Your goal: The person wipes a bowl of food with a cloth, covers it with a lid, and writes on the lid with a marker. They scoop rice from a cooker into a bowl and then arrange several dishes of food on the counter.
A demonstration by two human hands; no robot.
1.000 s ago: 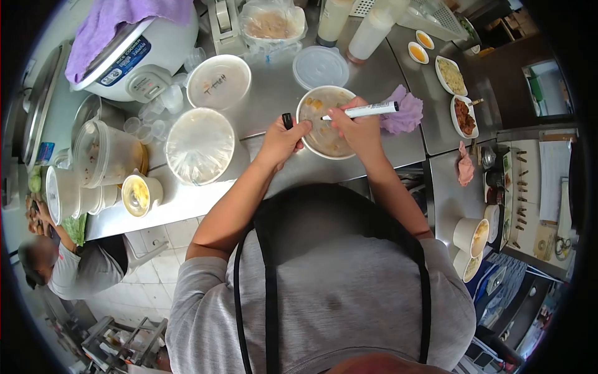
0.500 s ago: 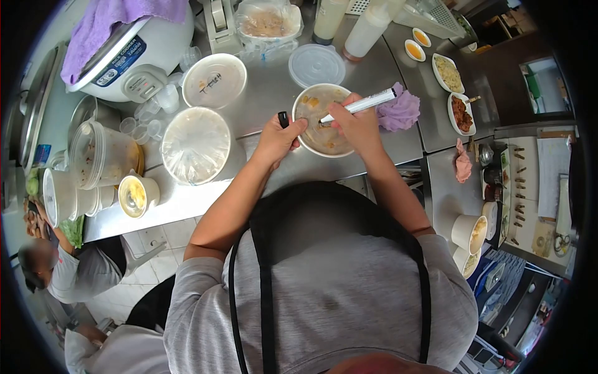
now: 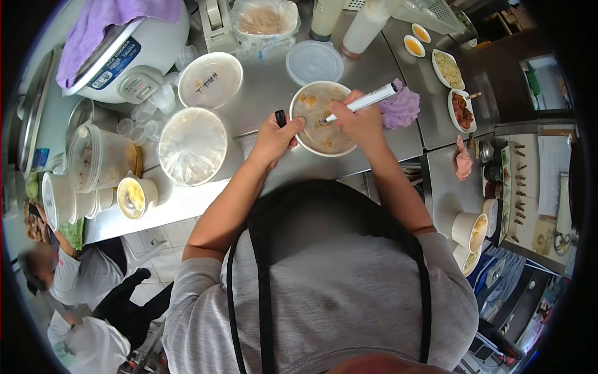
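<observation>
My right hand [image 3: 360,123] grips a white marker pen [image 3: 372,100], its tip at the translucent lid of a round takeout bowl [image 3: 305,138]. Dark marks show on the lid beside the tip, too small to read. Closed around a black marker cap [image 3: 280,118], my left hand [image 3: 278,138] rests its thumb on the bowl's left rim. Orange-brown food shows through the lid. Left of it stands another lidded bowl [image 3: 227,68] with black writing on top. A purple cloth [image 3: 400,107] lies just right of my right hand.
A loose clear lid [image 3: 314,63] lies behind the bowl, near squeeze bottles [image 3: 366,31]. Leftward are a bag-covered tub [image 3: 193,147], small plastic cups and a rice cooker [image 3: 134,59]. Food dishes [image 3: 461,112] stand at the right. Two people [image 3: 87,274] are at lower left.
The marker tip has shifted slightly right on the lid, and more dark marks show there. At lower left, a person has moved, with dark-clothed legs now visible.
</observation>
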